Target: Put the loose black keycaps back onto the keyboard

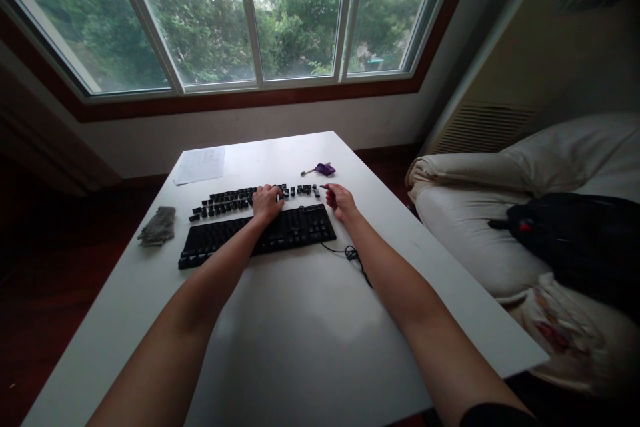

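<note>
A black keyboard (295,230) lies at a slant on the white table, with loose black keycaps (227,207) in rows behind it. My left hand (267,203) rests among these keycaps at the keyboard's back edge. Its fingers are curled down, and what they hold, if anything, is hidden. To the right of the keyboard's back corner, my right hand (341,201) is closed on a thin, dark-tipped object (324,187) pointing left. The object's tip is beside a few separate keycaps (304,189); its kind is too small to tell.
A grey cloth (158,227) lies on the left of the white table (295,340), and a sheet of paper (200,165) at the back left. Behind the keycaps is a small brush with a purple piece (325,169). A black cable (351,253) runs under my right forearm. A sofa (460,233) stands right.
</note>
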The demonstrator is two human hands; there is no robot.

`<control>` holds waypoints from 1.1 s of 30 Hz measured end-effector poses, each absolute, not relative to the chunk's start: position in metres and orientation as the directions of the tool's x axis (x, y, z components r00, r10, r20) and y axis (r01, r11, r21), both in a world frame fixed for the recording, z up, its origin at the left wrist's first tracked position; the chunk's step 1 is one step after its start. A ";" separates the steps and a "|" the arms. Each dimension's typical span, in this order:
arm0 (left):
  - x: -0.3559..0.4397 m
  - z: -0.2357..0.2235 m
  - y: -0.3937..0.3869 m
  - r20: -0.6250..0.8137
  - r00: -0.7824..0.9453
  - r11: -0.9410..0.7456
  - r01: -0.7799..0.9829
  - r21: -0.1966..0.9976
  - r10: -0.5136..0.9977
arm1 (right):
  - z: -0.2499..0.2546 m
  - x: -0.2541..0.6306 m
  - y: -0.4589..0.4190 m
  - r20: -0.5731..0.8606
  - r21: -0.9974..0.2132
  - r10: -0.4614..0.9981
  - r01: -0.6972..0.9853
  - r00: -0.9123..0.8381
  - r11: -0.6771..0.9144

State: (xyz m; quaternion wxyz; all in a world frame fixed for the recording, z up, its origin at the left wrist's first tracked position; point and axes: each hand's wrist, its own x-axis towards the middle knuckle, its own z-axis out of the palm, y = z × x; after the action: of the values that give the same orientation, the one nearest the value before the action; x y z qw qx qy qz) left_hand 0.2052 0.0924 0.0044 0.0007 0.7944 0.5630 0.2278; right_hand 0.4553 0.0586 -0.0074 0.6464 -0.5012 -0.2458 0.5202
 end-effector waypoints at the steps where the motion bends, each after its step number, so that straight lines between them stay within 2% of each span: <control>1: 0.206 0.006 0.090 0.367 0.260 -0.368 0.891 0.267 0.893 | -0.006 0.458 0.059 -0.193 -0.902 0.916 -0.430 0.353 -0.024; 6: 0.212 0.016 0.060 0.424 0.333 -0.482 0.817 0.316 0.842 | 0.008 0.463 0.058 -0.011 -0.914 0.916 -0.376 0.401 0.153; 11: 0.213 0.018 0.010 0.418 0.498 -0.642 0.678 0.359 0.759 | 0.038 0.455 0.049 0.153 -0.951 0.897 -0.187 0.414 0.248; 15: 0.209 0.011 -0.020 0.388 0.600 -0.714 0.596 0.368 0.700 | 0.068 0.443 0.033 0.279 -0.950 0.906 -0.047 0.318 0.309; 17: 0.207 0.007 -0.028 0.363 0.643 -0.738 0.583 0.340 0.675 | 0.078 0.436 0.024 0.320 -0.947 0.924 0.067 0.208 0.313; 20: 0.206 0.004 -0.035 0.336 0.677 -0.756 0.589 0.285 0.655 | 0.082 0.427 0.015 0.273 -0.926 0.961 0.280 0.037 0.253; 24: 0.208 0.003 -0.040 0.339 0.706 -0.783 0.576 0.235 0.621 | 0.072 0.423 0.006 0.297 -0.815 0.955 0.525 0.016 0.244; 27: 0.211 0.000 -0.043 0.361 0.732 -0.816 0.532 0.226 0.578 | 0.068 0.424 0.001 0.314 -0.794 0.948 0.561 0.052 0.233; 33: 0.215 -0.007 -0.045 0.375 0.761 -0.848 0.482 0.221 0.530 | 0.069 0.428 -0.002 0.280 -0.829 0.956 0.525 0.089 0.193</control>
State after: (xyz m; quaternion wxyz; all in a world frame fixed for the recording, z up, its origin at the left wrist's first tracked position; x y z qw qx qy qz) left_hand 0.2152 -0.0453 -0.0074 0.0557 0.9366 0.2703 0.2160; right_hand 0.4278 -0.0022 0.0694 0.4467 -0.5875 -0.6302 0.2412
